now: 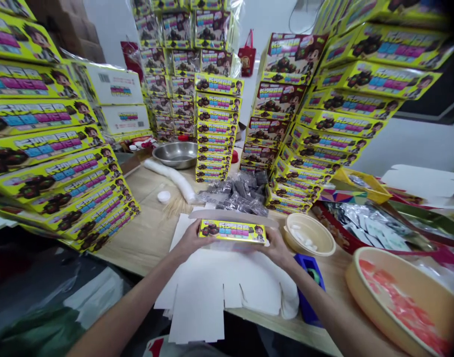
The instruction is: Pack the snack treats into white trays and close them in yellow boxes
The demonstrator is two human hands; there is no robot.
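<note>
- The yellow carton [232, 232] sits between the two hands, its ends spanned by the left hand [190, 240] and the right hand [277, 246].
- Fingers of both hands are closed in on it, one hand gripping each short end.
- Its long axis runs crosswise, from the left fingers to the right fingers, nearly level.
- The printed long side faces the person, lettering upright; the picture of dark balls is by the left fingers, the cartoon figure by the right ones.
- A pale card strip [212, 214] arches just beyond the carton, reaching past it toward both hands.
- Below the fingers, flat white cardboard sheets [200, 282] lie on the wooden table [145, 238]; whether the carton touches them, I can't tell.
- Beyond the fingers there's a heap of dark packets [245, 191], with a stack of yellow cartons [217, 129] behind it.
- Ahead of the left fingers lie thin sticks [175, 208], a white roll [175, 179] and a small white cup [163, 197].
- Just beside the right hand stands a cream bowl [326, 238] holding white pieces; nearer the person, by the right forearm, is a blue dispenser [308, 302].
</note>
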